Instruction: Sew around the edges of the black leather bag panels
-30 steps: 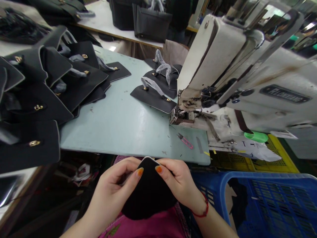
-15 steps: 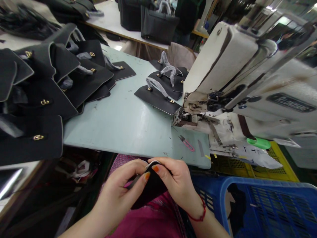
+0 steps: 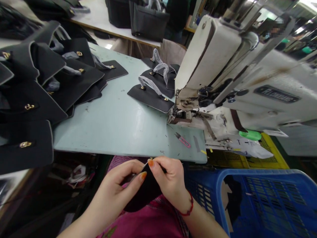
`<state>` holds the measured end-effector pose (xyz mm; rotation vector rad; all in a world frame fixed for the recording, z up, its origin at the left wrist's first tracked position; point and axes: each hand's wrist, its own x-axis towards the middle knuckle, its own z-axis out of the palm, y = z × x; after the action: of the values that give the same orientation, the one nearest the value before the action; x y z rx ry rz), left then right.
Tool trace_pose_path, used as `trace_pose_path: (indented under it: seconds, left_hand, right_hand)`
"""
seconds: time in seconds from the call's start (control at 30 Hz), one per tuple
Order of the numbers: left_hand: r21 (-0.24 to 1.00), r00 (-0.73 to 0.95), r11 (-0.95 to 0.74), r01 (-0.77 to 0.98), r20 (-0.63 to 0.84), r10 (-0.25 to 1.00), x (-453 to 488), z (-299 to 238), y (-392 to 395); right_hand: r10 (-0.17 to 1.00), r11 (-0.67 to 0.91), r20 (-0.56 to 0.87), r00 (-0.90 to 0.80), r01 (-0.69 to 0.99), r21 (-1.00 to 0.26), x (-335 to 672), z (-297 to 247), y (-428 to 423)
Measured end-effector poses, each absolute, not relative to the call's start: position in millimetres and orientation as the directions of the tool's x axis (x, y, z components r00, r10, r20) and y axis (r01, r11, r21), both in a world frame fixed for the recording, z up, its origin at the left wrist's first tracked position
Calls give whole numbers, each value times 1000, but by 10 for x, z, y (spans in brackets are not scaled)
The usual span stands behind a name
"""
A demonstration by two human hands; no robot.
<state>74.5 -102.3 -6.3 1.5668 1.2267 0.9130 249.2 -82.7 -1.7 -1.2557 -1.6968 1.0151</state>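
Observation:
Over my lap, a black leather-like piece (image 3: pixel 146 190) with a pale edge is pinched between both hands. My left hand (image 3: pixel 123 185) is closed on its left edge, thumb on top. My right hand (image 3: pixel 169 180) grips the top corner, its thumb close to the left thumb. Most of the piece hangs below my fingers, partly covered by them. Just beyond the hands lies a pair of pink thread snips (image 3: pixel 182 140) on the pale green tabletop (image 3: pixel 111 132). The sewing machine (image 3: pixel 210 66) stands to the right of the tabletop.
Black bag flaps (image 3: pixel 81 79) with gold fittings are heaped at the left. Several more flaps (image 3: pixel 151 97) with wrapped handles lie beside the machine head. A blue basket (image 3: pixel 223 185) holding dark scraps stands at my right, in front of a yellow crate (image 3: pixel 274 158). Finished-looking black bags (image 3: pixel 148 23) stand behind.
My fingers have shifted along the piece's edge, and its top corner looks less curled. The view has turned slightly to the right, so surrounding things appear farther left.

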Motion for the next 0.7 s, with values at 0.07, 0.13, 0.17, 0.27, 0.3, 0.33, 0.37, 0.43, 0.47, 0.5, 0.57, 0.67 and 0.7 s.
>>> trace_pose_path:
  seconds: [0.07, 0.13, 0.17, 0.27, 0.3, 0.33, 0.37, 0.43, 0.47, 0.5, 0.57, 0.67, 0.7]
  left_hand:
    - [953, 214, -66, 297, 1, 977, 709, -67, -1021]
    - [953, 159, -54, 298, 6, 987, 672, -67, -1027]
    - [955, 144, -43, 294, 0, 990, 652, -66, -1031]
    - [972, 139, 42, 232, -76, 987, 595, -53, -1016]
    - [977, 136, 70, 200, -99, 986, 579, -40, -995]
    - [979, 144, 91, 181, -118, 983, 568, -21, -966]
    - [978, 168, 98, 184, -129, 977, 562, 4, -929]
    - [964, 269, 48, 262, -121, 956, 575, 65, -850]
    - [949, 320, -3, 315, -103, 942, 593, 97, -816]
    - [932, 351, -58, 359, -77, 933, 615, 126, -792]
    - [898, 348, -150, 413, -3, 938, 651, 163, -778]
    - [855, 260, -190, 482, 67, 963, 593, 166, -815]
    - [838, 214, -187, 513, 86, 973, 529, 161, -829]
  right_hand:
    - [964, 159, 77, -255, 321, -934, 2545, -20, -811]
    - [950, 160, 60, -306, 313, -936, 2607, -17, -788]
    - [943, 178, 69, -326, 318, -931, 2634, -17, -777]
    - [928, 280, 153, -339, 364, -888, 2682, -30, -761]
    - [923, 314, 184, -337, 386, -868, 2686, -38, -763]
    - [917, 343, 209, -339, 406, -847, 2682, -44, -766]
    - [910, 366, 225, -348, 420, -830, 2674, -49, -771]
    - [895, 396, 235, -379, 435, -809, 2644, -46, -781]
    - [890, 404, 233, -391, 439, -803, 2627, -39, -784]
    - [888, 408, 232, -397, 446, -796, 2610, -32, -782]
    - [881, 429, 247, -403, 463, -775, 2593, -28, -762]
    - [838, 518, 318, -443, 466, -717, 2654, -107, -680]
    - [821, 549, 344, -456, 464, -695, 2705, -166, -639]
